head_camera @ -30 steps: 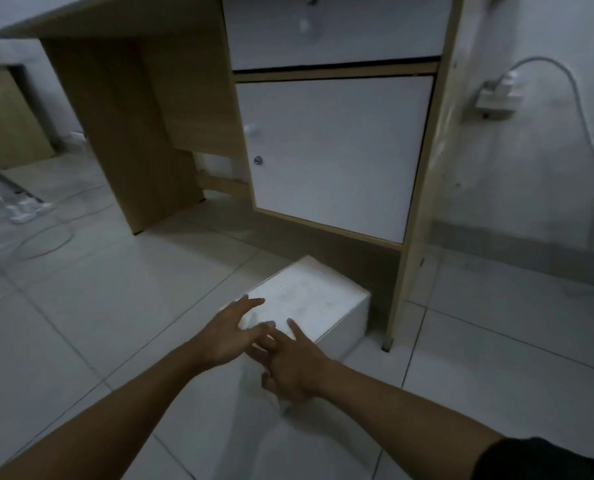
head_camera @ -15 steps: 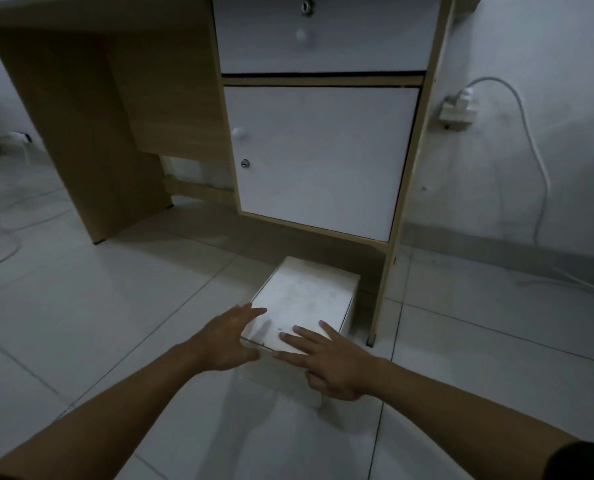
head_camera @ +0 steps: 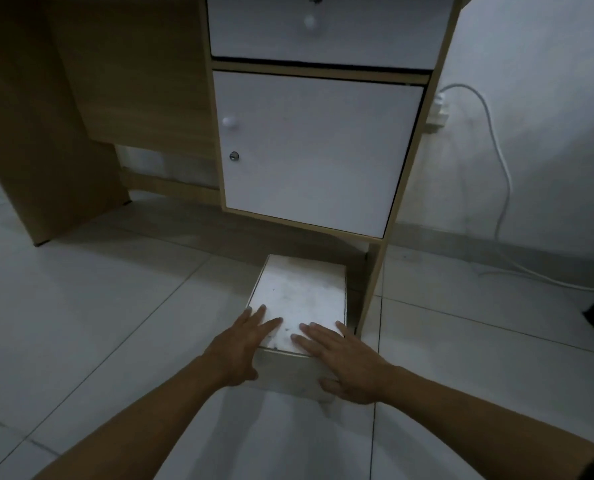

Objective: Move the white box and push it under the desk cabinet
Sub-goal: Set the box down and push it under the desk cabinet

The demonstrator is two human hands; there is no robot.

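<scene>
The white box [head_camera: 299, 303] sits on the tiled floor [head_camera: 115, 306], square to the desk cabinet [head_camera: 309, 150] and just in front of the gap beneath it; its far edge reaches the shadow under the cabinet's bottom rail, and whether it has entered the gap cannot be told. Its right side lies close beside the cabinet's wooden side panel [head_camera: 380, 265]. The left hand [head_camera: 242, 348] lies flat on the near left corner of the lid, fingers extended and slightly spread, thumb down on the near face. The right hand [head_camera: 344, 362] lies flat on the near right corner, fingers likewise spread, thumb against the near face. Neither hand grips the box. A white cable [head_camera: 496, 161] hangs from a wall socket [head_camera: 437, 114] at right.
</scene>
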